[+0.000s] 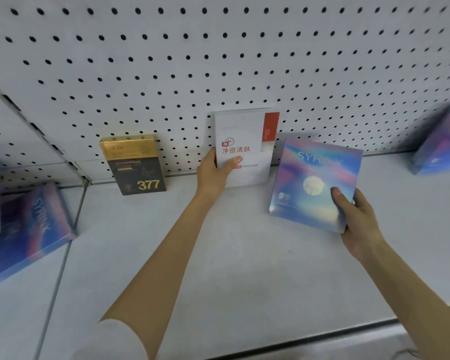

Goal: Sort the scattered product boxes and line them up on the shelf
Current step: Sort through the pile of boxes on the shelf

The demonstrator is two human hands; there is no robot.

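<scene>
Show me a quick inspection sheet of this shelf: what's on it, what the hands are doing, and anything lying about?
Surface: white shelf, with a seam at the left.
Job's things: black-and-gold box stands upright against the back. The white box is upright beside it. The held iridescent box is tilted; whether it touches the shelf cannot be told. A second iridescent box lies beyond the seam at left. A third iridescent box is at far right, blurred.
Clutter: nothing seen.
Grippers: left hand grips the white box's left edge. The right hand grips the held iridescent box's lower right corner.
Cables: nothing seen.
Surroundings: white pegboard behind the shelf.
</scene>
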